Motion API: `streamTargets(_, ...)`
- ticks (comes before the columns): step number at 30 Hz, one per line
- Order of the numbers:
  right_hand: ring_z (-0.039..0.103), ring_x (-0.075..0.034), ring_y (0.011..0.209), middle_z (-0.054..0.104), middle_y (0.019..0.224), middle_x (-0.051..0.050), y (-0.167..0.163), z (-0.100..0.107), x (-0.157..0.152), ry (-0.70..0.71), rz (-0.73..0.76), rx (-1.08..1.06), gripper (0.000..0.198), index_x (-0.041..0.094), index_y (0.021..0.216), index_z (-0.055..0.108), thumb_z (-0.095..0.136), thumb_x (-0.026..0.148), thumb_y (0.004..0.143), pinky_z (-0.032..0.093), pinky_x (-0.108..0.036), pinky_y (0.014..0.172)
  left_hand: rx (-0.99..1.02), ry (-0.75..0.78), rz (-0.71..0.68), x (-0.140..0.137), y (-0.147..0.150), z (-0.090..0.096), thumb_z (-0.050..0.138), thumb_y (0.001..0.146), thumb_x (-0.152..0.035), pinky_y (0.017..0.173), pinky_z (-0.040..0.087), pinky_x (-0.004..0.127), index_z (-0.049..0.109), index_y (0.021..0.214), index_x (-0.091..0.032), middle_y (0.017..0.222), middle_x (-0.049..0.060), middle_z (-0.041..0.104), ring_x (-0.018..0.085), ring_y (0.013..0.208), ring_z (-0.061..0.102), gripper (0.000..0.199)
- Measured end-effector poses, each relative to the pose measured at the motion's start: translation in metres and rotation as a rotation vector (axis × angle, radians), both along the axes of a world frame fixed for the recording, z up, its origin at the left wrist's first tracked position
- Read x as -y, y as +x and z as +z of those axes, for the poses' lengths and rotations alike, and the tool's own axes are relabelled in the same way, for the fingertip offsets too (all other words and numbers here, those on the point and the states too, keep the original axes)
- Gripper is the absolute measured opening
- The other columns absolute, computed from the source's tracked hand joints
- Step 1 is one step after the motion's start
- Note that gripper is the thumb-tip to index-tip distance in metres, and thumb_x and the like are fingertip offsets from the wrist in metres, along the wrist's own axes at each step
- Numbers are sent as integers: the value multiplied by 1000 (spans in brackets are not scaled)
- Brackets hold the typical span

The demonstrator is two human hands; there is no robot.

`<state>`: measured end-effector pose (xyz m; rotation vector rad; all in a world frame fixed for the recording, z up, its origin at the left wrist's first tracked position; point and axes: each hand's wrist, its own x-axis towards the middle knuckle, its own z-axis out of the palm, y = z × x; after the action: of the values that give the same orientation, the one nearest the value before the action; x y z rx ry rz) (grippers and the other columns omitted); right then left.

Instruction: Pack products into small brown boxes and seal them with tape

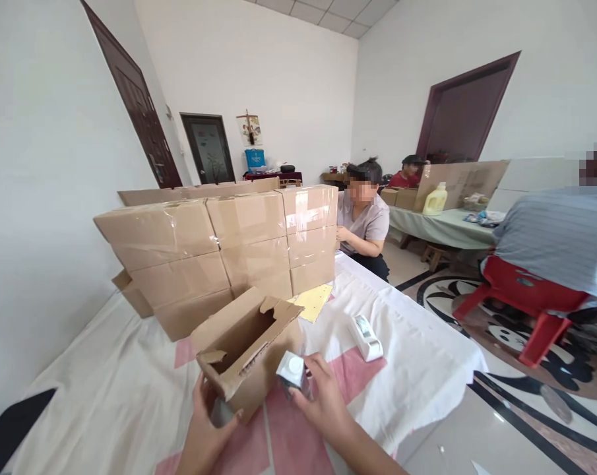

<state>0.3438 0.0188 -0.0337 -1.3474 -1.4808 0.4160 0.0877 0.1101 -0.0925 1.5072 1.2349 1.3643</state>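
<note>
An open cardboard box point(273, 369) with torn flap edges stands tilted on the cloth-covered table. My left hand point(210, 422) grips its near left corner, thumb in front and fingers along the side. Right beside the box, my right hand point(322, 399) pinches a small white-and-grey box-like item point(292, 371) with a round mark on top; its lower part is hidden by my fingers. A white handheld device with a small screen point(366, 338) lies to the right, apart from both hands. Behind the open box is a yellow sheet point(314, 302).
Stacked taped cartons point(249, 241) form a wall across the table's far side. A co-worker point(365, 221) sits beyond its right end. At right, another person sits on a red stool point(530, 290) near a green-covered table point(411, 224) bearing a yellow jug point(435, 200).
</note>
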Motion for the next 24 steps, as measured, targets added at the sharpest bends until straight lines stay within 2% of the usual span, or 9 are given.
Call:
streamTargets(3,62,-23,98,61,105,-7,0,-7,-4,12,-30,-127,32,19,112,57,65,20,81,54,-37,86,42,27,-21,8,4,3,88,52,-39,115,46,65,33,152,-35,153,9,51,46,144,46,115)
streamTargets(7,63,-24,111,62,118,-8,-8,-18,-8,-33,35,-286,47,23,119,47,66,20,76,54,-38,93,78,4,-54,11,6,11,90,51,-39,116,42,69,37,151,-38,154,8,50,48,143,46,114)
streamTargets(9,64,-24,109,63,114,-7,-12,-20,-9,-50,60,-302,47,24,115,46,67,20,73,54,-38,93,28,-43,-101,8,0,8,93,46,-36,119,38,69,37,149,-40,156,7,49,48,144,45,118)
streamTargets(13,65,-24,95,65,103,-5,-11,-17,-5,-52,60,-269,51,24,118,49,66,23,69,56,-37,84,-19,-48,-97,3,-11,-3,91,49,-42,121,36,66,35,153,-34,159,11,46,48,146,42,118)
streamTargets(17,67,-27,92,70,102,-7,-2,-25,4,29,78,-298,54,22,128,55,61,40,77,56,-42,85,-47,-62,-51,10,-5,-2,87,52,-56,121,35,65,28,158,-27,158,16,45,48,145,43,125)
streamTargets(21,66,-33,113,70,116,-11,3,-41,8,-15,-79,-544,55,22,123,61,62,59,81,54,-50,99,-23,-9,-19,19,7,10,80,56,-67,122,34,65,32,156,-31,158,13,46,47,144,45,117)
streamTargets(24,71,-30,96,72,102,-8,3,-40,4,-87,-144,-858,59,22,117,63,67,66,79,59,-47,86,-31,-47,-40,19,5,14,86,48,-60,122,36,64,35,153,-39,156,7,50,47,144,45,119)
